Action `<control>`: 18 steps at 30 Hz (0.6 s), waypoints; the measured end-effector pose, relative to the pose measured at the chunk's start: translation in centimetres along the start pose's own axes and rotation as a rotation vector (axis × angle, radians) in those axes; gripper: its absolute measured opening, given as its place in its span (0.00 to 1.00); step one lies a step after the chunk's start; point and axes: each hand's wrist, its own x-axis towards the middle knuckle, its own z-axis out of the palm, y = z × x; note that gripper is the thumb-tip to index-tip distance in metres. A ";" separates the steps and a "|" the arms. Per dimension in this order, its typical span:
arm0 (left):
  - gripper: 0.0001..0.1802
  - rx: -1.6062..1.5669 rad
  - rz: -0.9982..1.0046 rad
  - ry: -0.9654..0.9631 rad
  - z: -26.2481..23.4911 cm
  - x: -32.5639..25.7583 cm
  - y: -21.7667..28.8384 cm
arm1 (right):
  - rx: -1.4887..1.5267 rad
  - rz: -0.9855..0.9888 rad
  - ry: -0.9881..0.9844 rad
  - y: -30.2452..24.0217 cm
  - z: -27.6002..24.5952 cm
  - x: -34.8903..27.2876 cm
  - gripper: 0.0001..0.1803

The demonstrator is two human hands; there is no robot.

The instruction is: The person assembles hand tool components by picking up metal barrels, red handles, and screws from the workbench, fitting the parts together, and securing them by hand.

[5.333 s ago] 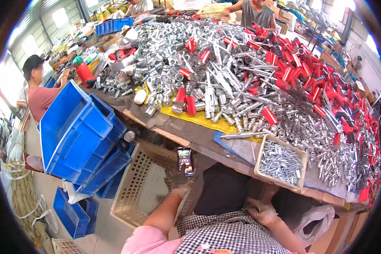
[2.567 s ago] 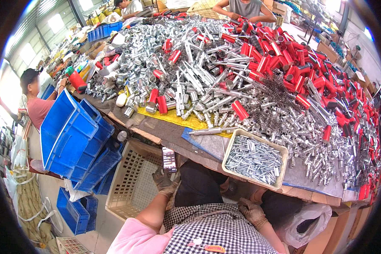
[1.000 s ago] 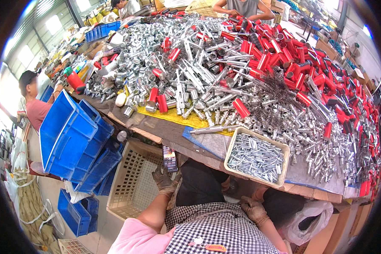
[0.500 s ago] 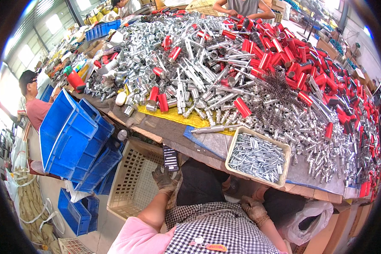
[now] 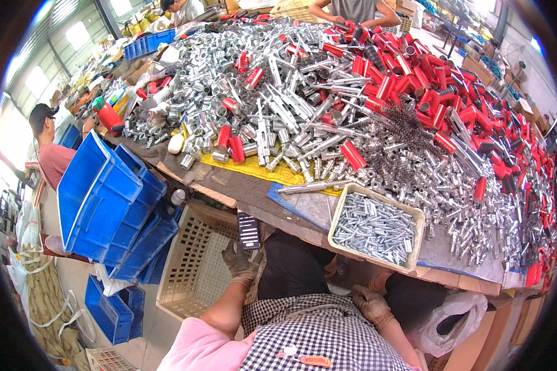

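My left hand (image 5: 242,262), in a dirty work glove, is closed around the lower end of a dark phone (image 5: 249,231) with a lit screen of pale bars. It is over the edge of a cream plastic basket (image 5: 173,272). Beside my checked apron, my gloved right hand (image 5: 372,305) rests low by my leg, fingers curled in; whether anything is inside is hidden. In front of me on the table, a cream tray (image 5: 335,232) holds many small silvery metal pins (image 5: 374,227).
Metal fittings (image 5: 204,80), red sleeves (image 5: 408,74) and dark springs (image 5: 408,133) heap over the table. Blue bins (image 5: 99,198) stack at left; a white plastic bag (image 5: 449,324) hangs at right. One person (image 5: 56,148) is at left, another (image 5: 353,11) across the heap.
The person at left has turned their head away and raised a hand near the blue bins. Both my hands and the phone stay practically where they were.
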 end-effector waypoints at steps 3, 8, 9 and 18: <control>0.47 -0.261 -0.115 0.065 -0.3 0.5 1.3 | -0.035 -0.032 0.035 0.2 -0.2 -0.1 0.27; 0.43 -0.061 -0.067 0.227 -4.2 3.6 8.3 | -0.098 -0.204 0.186 -0.5 -1.3 -1.4 0.24; 0.39 -0.104 0.032 0.356 -5.2 4.6 9.4 | -0.098 -0.202 0.226 -1.5 -1.7 -1.8 0.24; 0.27 -0.529 0.877 0.266 -16.6 11.4 31.6 | 0.072 -0.708 0.341 -11.6 -8.8 -8.5 0.22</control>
